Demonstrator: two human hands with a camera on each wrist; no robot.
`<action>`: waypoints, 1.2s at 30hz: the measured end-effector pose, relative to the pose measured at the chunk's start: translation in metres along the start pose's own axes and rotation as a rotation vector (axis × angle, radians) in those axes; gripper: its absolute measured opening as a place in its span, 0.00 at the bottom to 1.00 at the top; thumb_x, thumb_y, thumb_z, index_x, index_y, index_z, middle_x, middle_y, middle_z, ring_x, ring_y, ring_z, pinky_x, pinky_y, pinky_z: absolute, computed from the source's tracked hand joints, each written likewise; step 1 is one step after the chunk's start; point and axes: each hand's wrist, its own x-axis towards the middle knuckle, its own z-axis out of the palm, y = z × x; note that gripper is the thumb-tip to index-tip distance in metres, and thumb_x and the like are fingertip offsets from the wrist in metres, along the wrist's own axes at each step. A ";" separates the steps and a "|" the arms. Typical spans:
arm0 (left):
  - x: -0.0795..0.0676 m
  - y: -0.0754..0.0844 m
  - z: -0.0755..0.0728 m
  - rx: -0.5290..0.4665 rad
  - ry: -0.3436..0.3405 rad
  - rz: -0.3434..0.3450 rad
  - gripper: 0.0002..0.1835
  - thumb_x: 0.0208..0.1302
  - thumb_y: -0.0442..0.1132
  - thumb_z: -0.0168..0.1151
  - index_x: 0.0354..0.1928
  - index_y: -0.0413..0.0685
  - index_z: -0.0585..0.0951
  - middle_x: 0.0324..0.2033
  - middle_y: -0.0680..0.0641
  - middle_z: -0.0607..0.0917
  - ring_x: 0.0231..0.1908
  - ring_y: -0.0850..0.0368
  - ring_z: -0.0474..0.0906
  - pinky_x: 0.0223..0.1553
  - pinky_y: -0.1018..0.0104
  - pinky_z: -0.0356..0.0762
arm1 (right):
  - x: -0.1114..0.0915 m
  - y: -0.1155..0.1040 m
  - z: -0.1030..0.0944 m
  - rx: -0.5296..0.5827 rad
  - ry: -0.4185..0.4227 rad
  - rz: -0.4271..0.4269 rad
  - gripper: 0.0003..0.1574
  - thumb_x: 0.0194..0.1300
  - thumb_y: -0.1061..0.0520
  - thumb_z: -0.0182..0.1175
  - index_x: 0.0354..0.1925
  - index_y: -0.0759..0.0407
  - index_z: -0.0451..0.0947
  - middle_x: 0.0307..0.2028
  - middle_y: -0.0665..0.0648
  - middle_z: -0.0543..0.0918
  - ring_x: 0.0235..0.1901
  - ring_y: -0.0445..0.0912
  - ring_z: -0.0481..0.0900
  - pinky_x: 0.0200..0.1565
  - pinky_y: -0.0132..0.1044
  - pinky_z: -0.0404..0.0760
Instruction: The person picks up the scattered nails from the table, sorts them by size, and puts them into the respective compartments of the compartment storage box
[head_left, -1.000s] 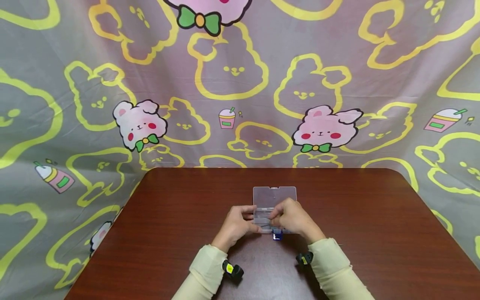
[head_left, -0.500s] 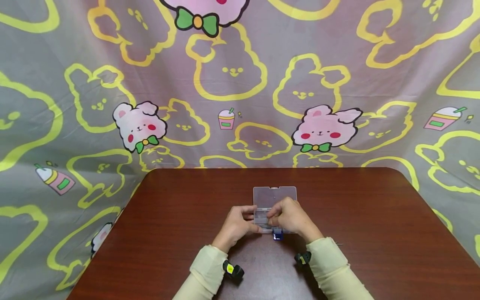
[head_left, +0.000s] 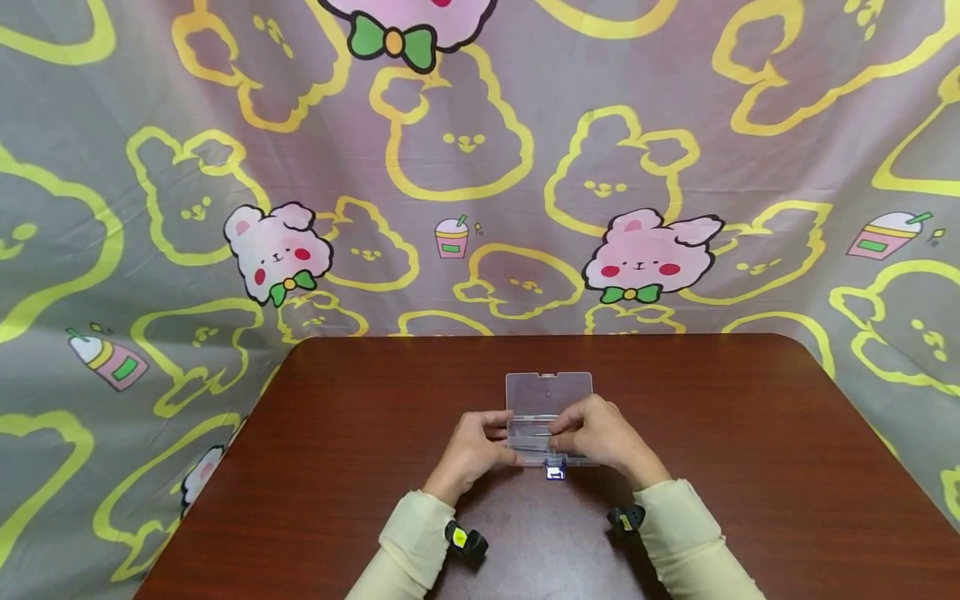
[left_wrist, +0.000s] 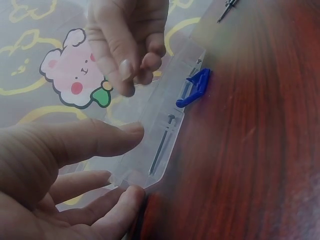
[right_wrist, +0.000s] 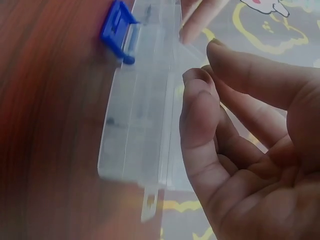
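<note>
1. Left sleeve (head_left: 412,533) and right sleeve (head_left: 678,529) slant inward, reaching forward.
2. Blue latch (head_left: 555,470) juts from the box's front.
3. Left hand (head_left: 474,448) grips the box's left end, thumb and fingers apart.
4. Right hand (head_left: 598,432): bent fingers over the box, tips near thumb; cannot tell whether they pinch anything.
5. Clear box (right_wrist: 145,100) sits on the table (head_left: 375,417), long axis left-right; nail (left_wrist: 161,145) lengthwise inside, near the front.
6. Lid (head_left: 536,393) open, far side.

Head cam's decently bright and pretty crisp, with a pale sheen on the tabletop (head_left: 525,533) around 6 o'clock and a pinkish tint on the backdrop (head_left: 465,175) toward 12. Wrist cams are dimmer and kinda hazy: left has a milky smear near 1 o'clock, right's plastic box (right_wrist: 140,100) looks soft, wood at 9 blurred.
</note>
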 end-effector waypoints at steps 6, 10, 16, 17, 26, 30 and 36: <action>0.000 0.000 0.000 0.005 0.002 0.001 0.41 0.36 0.17 0.76 0.61 0.32 0.79 0.46 0.36 0.83 0.45 0.46 0.81 0.34 0.66 0.83 | -0.009 0.006 -0.009 0.000 0.003 -0.006 0.04 0.53 0.63 0.75 0.31 0.60 0.90 0.28 0.49 0.86 0.28 0.43 0.77 0.28 0.38 0.77; 0.000 0.001 0.001 0.029 0.010 0.009 0.40 0.36 0.18 0.77 0.60 0.33 0.80 0.47 0.38 0.83 0.46 0.46 0.80 0.35 0.66 0.82 | -0.016 0.011 -0.015 -0.003 0.002 -0.018 0.03 0.53 0.63 0.75 0.30 0.59 0.90 0.29 0.49 0.86 0.27 0.43 0.75 0.26 0.37 0.75; 0.001 0.000 0.001 0.033 0.012 0.004 0.40 0.36 0.18 0.77 0.60 0.34 0.80 0.47 0.38 0.83 0.45 0.47 0.80 0.35 0.65 0.82 | -0.027 0.018 -0.025 -0.006 -0.001 0.009 0.03 0.54 0.61 0.75 0.29 0.56 0.90 0.29 0.49 0.85 0.25 0.43 0.72 0.23 0.36 0.72; 0.001 -0.001 0.001 0.033 0.012 0.002 0.40 0.36 0.18 0.77 0.60 0.34 0.80 0.47 0.38 0.83 0.45 0.47 0.79 0.35 0.65 0.82 | -0.029 0.019 -0.027 -0.005 -0.003 0.013 0.02 0.54 0.62 0.75 0.29 0.56 0.89 0.29 0.50 0.85 0.25 0.43 0.72 0.23 0.36 0.72; 0.001 0.000 0.000 0.058 0.021 0.000 0.40 0.36 0.19 0.78 0.60 0.36 0.80 0.49 0.40 0.83 0.47 0.47 0.78 0.36 0.64 0.83 | -0.046 0.033 -0.041 -0.068 0.012 0.025 0.02 0.55 0.59 0.74 0.28 0.55 0.89 0.28 0.48 0.86 0.28 0.43 0.76 0.27 0.36 0.74; 0.001 -0.001 0.000 0.056 0.021 0.000 0.40 0.36 0.19 0.78 0.60 0.36 0.80 0.49 0.40 0.83 0.47 0.47 0.78 0.36 0.64 0.83 | -0.054 0.041 -0.047 -0.089 -0.001 0.032 0.02 0.56 0.57 0.74 0.28 0.53 0.89 0.28 0.46 0.86 0.31 0.43 0.79 0.31 0.37 0.76; 0.001 -0.003 0.000 0.035 0.018 -0.002 0.41 0.36 0.18 0.78 0.61 0.34 0.80 0.48 0.38 0.83 0.46 0.47 0.79 0.36 0.65 0.83 | -0.066 0.051 -0.056 -0.101 -0.015 0.049 0.03 0.58 0.56 0.73 0.30 0.55 0.89 0.28 0.46 0.86 0.30 0.42 0.78 0.29 0.37 0.76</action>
